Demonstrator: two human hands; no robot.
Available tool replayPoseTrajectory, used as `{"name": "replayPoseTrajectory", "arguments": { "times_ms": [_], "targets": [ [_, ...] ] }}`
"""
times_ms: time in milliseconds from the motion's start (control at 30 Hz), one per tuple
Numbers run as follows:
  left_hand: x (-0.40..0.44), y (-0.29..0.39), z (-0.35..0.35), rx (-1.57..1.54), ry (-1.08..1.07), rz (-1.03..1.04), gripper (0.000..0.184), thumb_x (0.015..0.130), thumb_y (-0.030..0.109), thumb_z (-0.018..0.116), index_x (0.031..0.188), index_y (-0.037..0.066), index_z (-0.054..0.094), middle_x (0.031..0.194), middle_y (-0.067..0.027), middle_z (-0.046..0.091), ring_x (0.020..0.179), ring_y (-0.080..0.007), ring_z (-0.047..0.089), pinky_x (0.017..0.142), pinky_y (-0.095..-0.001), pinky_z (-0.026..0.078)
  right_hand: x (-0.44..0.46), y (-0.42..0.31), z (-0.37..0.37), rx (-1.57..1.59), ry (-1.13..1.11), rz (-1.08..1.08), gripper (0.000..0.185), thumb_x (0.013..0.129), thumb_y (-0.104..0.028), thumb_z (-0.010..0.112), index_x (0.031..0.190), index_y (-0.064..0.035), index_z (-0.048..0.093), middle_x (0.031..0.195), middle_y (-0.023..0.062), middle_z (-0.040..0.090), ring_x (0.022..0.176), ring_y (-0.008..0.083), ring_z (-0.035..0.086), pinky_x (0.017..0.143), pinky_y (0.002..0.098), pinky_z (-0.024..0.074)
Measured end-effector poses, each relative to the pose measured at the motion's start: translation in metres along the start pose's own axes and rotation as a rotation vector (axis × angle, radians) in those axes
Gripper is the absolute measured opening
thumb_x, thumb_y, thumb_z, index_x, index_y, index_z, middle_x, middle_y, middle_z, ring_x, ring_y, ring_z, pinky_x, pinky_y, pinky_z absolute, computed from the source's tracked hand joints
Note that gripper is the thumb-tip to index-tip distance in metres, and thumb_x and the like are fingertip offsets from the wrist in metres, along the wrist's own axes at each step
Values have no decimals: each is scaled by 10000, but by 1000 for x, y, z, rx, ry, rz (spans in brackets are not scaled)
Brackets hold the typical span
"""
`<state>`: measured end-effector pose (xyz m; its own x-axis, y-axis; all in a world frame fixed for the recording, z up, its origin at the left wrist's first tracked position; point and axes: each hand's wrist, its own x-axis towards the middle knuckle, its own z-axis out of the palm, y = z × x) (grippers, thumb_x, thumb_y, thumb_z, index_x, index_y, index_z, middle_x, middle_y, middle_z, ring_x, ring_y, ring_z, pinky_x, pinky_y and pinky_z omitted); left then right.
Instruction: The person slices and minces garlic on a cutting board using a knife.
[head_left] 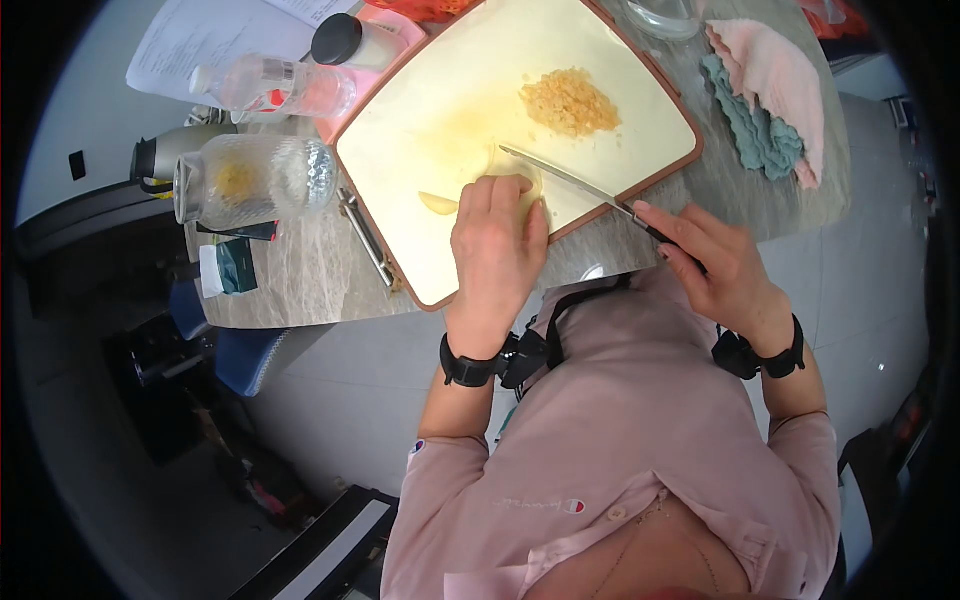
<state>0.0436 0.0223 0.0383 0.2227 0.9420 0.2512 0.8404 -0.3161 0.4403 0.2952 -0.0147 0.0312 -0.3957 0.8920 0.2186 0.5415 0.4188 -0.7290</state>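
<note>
My left hand [492, 240] is on the cutting board [400, 120], its fingers curled down over a pale yellow piece of food [532, 182], mostly hidden beneath them; its kind is unclear. In my right hand [728, 265] is the dark handle of a knife [572, 179]. The blade slants up and left across the board, its tip just above my left fingers. A loose pale yellow slice [437, 203] lies left of that hand. Farther back on the board sits a heap of finely chopped yellow bits [570, 102].
Left of the board are a glass jar [255, 180] on its side, a clear plastic bottle [285, 88], a black-lidded jar [375, 45] and open papers [220, 45]. A metal tool [366, 238] lies along the board's left edge. Pink and teal cloths [775, 105] are at right.
</note>
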Motion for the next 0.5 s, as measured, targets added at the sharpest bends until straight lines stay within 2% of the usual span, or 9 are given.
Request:
{"name": "replayPoseTrajectory", "arguments": {
  "times_ms": [233, 500],
  "targets": [
    [-6, -1, 10, -14, 108, 77, 197, 812, -16, 720, 1000, -1, 665, 969, -149, 639, 893, -328, 610, 775, -412, 504, -8, -3, 7, -47, -21, -20, 530, 855, -33, 648, 1372, -136, 585, 794, 78, 531, 610, 275, 573, 518, 382, 467],
    [-9, -5, 23, 14, 199, 100, 196, 812, -30, 727, 999, -8, 674, 994, -153, 648, 899, -322, 612, 778, -402, 505, -9, -13, 0, -153, -64, -33, 563, 812, -33, 647, 1361, -150, 608, 766, 62, 487, 577, 230, 544, 485, 358, 452]
  ]
}}
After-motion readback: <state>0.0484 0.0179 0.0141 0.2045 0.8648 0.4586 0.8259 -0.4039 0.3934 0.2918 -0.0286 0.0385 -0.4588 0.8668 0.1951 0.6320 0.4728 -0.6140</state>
